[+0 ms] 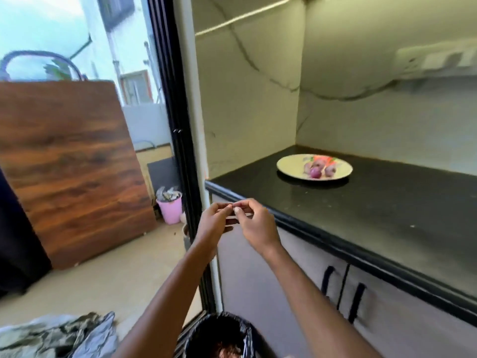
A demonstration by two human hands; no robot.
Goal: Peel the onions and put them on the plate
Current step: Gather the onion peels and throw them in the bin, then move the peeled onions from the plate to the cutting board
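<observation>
Both hands, left (214,219) and right (254,223), pinched something small, possibly onion skin, above the lined bin (219,334), presumably to drop scraps; peeled onions (315,172) lay on the plate (289,165), up the tabletop (374,202) beyond the grip.

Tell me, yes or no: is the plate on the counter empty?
No, the plate on the black counter holds several onions.

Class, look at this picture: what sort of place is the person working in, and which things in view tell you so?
Most likely a home kitchen. A black countertop runs over cabinet doors with dark handles, a plate holding small onions sits on it, and a lined bin stands below the person's hands.
</observation>
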